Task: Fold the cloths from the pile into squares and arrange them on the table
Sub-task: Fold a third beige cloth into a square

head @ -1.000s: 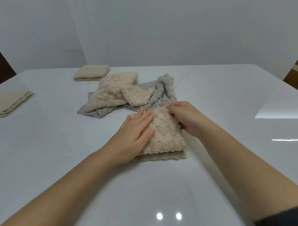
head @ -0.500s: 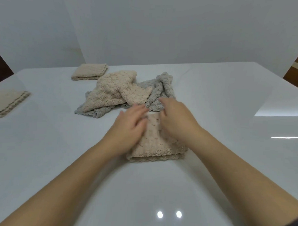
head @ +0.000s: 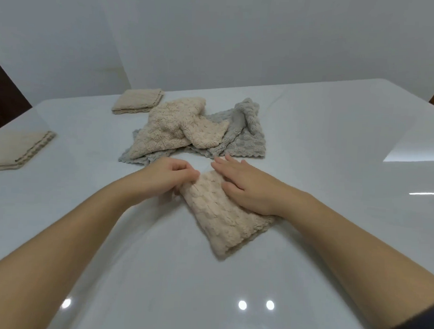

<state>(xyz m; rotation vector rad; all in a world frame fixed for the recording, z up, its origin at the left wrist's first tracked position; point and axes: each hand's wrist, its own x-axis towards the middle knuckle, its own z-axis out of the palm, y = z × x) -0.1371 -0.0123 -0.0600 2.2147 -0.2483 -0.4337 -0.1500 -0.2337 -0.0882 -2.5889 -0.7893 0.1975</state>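
Under the flat right hand (head: pixel 247 190) lies a folded, nubbly beige cloth (head: pixel 223 221); left hand (head: pixel 168 177) pinches its corner.

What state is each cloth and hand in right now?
near beige cloth, folded, lying askew under both hands.
left hand, pinching its far corner.
right hand, flat, pressing on it.
pile beige cloth, crumpled, unfolded, on top.
grey cloth, rumpled, unfolded, beneath it.
far square, folded, set down.
left square, folded, set down.
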